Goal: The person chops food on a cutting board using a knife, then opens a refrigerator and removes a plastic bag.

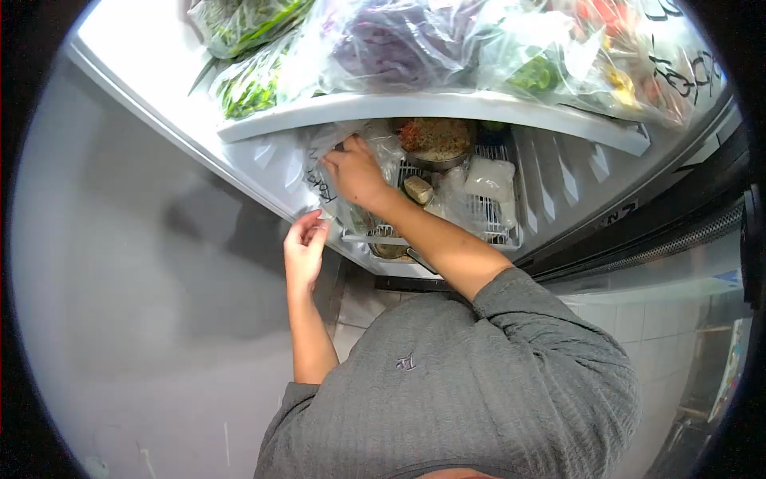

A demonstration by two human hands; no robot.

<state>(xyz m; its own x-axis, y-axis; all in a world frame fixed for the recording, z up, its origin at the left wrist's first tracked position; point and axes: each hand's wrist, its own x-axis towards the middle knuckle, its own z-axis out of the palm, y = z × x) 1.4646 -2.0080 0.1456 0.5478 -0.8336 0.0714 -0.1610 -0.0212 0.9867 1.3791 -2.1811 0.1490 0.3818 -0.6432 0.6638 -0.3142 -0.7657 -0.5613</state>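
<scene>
A clear plastic bag [321, 182] with black handwriting lies at the left side of a lower fridge shelf. My right hand [357, 172] reaches in under the upper shelf, its fingers closed on the upper part of this bag. Lower down, at the fridge's front edge, my left hand [305, 242] has its fingers curled and the fingertips pinched at the bag's near edge. What fills the bag is hard to make out. Beside my right hand are another piece of clear plastic [387, 149] and a metal bowl of grainy food [435, 142].
Above, a white shelf [447, 106] holds bags of leafy greens [255, 84], purple vegetables [391, 48] and mixed vegetables [614, 68]. A white packet [489, 179] and a small wrapped piece [417, 189] sit on the wire rack [499, 231]. The open fridge door [678, 247] stands at right.
</scene>
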